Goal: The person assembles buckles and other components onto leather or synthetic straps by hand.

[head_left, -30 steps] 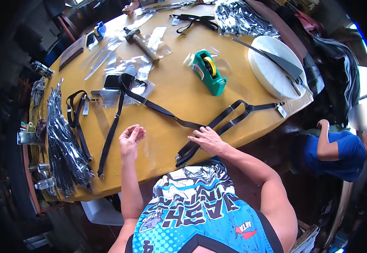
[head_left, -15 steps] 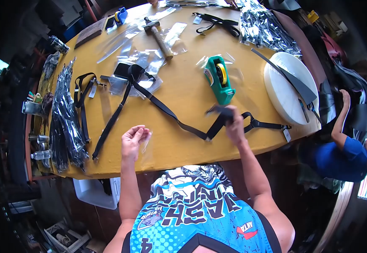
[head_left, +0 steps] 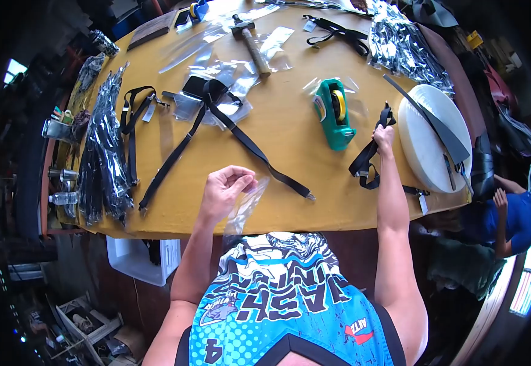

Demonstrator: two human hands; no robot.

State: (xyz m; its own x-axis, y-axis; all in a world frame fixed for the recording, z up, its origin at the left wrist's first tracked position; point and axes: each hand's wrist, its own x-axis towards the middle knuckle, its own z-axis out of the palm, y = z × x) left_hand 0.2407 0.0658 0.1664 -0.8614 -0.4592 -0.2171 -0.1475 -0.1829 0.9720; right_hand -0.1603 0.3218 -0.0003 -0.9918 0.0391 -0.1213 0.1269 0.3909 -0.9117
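At two o'clock from the middle of my view, my right hand (head_left: 384, 135) is gripping a bunched black strap (head_left: 363, 163), fingers wrapped around it, probably because limp webbing would slip from a looser hold. Loops are drooping toward seven o'clock below the fist; my forearm is hiding whether they join the tagged end (head_left: 413, 191) at five o'clock.

Left of centre, my left hand (head_left: 227, 190) is pinching a clear sleeve (head_left: 246, 210) by its top, likely since so light a thing needs only fingertips; it is hanging toward six o'clock at the edge of the surface (head_left: 314, 216).

From my right hand, a green tape dispenser (head_left: 337, 119) is sitting at ten o'clock, seemingly for easy reach, and a white disc (head_left: 421, 143) is lying at three. A second strap (head_left: 241, 133) is spreading its legs toward seven and five o'clock.
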